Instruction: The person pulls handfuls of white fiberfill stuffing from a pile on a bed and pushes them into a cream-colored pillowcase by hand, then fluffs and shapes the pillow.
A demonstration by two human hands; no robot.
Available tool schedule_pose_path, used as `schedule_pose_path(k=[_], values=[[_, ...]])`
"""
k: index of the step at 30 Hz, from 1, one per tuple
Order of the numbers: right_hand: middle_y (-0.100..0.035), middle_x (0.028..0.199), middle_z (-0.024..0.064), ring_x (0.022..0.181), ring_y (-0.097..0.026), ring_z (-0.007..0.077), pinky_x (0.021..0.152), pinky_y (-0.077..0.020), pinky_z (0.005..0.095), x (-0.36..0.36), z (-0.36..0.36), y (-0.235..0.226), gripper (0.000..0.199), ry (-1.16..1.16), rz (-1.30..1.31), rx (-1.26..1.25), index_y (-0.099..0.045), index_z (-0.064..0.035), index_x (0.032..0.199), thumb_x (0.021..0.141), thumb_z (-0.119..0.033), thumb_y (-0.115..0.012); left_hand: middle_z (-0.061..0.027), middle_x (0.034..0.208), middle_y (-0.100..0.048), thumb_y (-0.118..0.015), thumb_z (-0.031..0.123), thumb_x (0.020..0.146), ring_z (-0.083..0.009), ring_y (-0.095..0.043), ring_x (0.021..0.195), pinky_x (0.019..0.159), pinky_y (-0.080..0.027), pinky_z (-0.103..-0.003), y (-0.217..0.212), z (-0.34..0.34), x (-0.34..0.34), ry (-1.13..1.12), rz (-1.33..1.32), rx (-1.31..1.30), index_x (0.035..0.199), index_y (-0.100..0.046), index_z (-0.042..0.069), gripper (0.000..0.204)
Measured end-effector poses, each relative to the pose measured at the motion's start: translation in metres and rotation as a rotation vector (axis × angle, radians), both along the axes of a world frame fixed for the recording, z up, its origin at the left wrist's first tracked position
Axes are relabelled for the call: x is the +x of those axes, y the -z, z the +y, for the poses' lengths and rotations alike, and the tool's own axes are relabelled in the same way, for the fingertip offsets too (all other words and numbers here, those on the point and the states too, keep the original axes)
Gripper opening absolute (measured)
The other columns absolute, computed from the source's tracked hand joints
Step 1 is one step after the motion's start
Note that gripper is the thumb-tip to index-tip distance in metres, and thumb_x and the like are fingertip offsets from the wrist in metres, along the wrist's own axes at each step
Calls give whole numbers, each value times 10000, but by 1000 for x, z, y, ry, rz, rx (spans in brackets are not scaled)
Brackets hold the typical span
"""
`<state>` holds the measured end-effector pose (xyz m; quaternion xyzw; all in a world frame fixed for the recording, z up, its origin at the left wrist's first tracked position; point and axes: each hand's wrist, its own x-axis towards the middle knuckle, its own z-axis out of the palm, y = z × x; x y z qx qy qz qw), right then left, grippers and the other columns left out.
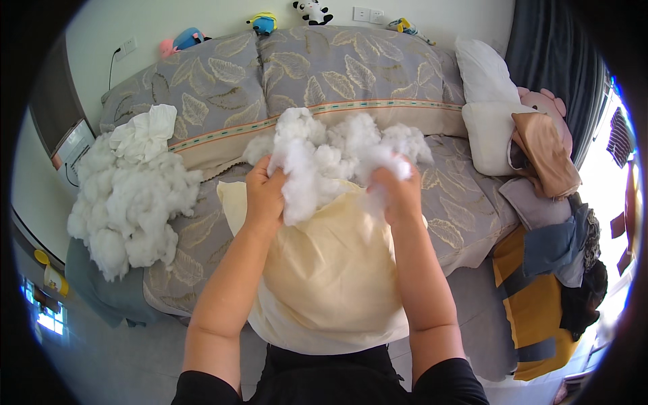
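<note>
My left hand is closed on a white tuft of fiber stuffing, fingers sunk into it. In front of my right side, my right hand grips another fluffy piece of stuffing, slightly blurred. Beneath both hands a cream fabric cover drapes from the sofa's edge toward my lap, bulging in the middle. Just beyond the hands, more loose stuffing clumps lie on the sofa seat. Whether any stuffing is inside the cover cannot be seen.
The sofa has a grey leaf-patterned cover. On its left sits a large stuffing heap topped by crumpled white cloth. White pillows, a pink plush toy and piled clothes stand at right. Small plush toys line the backrest.
</note>
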<state>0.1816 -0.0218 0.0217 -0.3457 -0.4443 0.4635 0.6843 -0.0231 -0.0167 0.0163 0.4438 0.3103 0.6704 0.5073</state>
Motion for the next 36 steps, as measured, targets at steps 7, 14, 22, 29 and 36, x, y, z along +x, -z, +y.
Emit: schedule_pose_path(k=[7, 14, 22, 29, 36], values=[[-630, 824, 39, 719, -588, 124, 672, -475, 289, -41, -14, 6, 314, 117, -566, 332, -611, -49, 960, 655, -46, -684, -68, 884, -625, -447, -35, 829, -123, -593, 746, 658, -490, -257, 3, -8, 27, 217, 25, -84, 1047, -562, -8, 248], [-623, 718, 51, 630, -596, 126, 546, -478, 257, -13, -4, -1, 195, 98, 10, 97, -606, -3, 863, 669, 17, -611, -16, 782, -586, -550, 163, 889, -73, -517, 620, 525, -415, -226, 1, -1, 3, 126, 184, -26, 1009, -565, 29, 180], [-619, 701, 53, 574, -586, 132, 500, -476, 254, -36, -17, 0, 171, -22, -119, 11, -613, -7, 846, 677, 17, -623, -128, 835, -585, -482, 26, 861, -153, -562, 745, 680, -443, -285, 14, -9, 31, -196, 631, 564, 1070, -539, 17, 217], [-632, 822, 74, 700, -604, 160, 598, -488, 294, 13, -11, -9, 199, 122, 62, 34, -622, -11, 846, 651, -40, -651, -158, 801, -592, -450, -42, 782, -266, -576, 691, 650, -447, -300, 1, 2, -1, -263, 711, 517, 982, -580, 45, 254], [-639, 923, 76, 821, -609, 192, 741, -473, 305, -21, -16, -6, 298, 128, -751, 425, -623, -56, 883, 601, -35, -718, -176, 890, -609, -504, -53, 714, -363, -577, 806, 690, -473, -369, 1, -9, 18, -196, 1053, 657, 969, -576, 27, 277]])
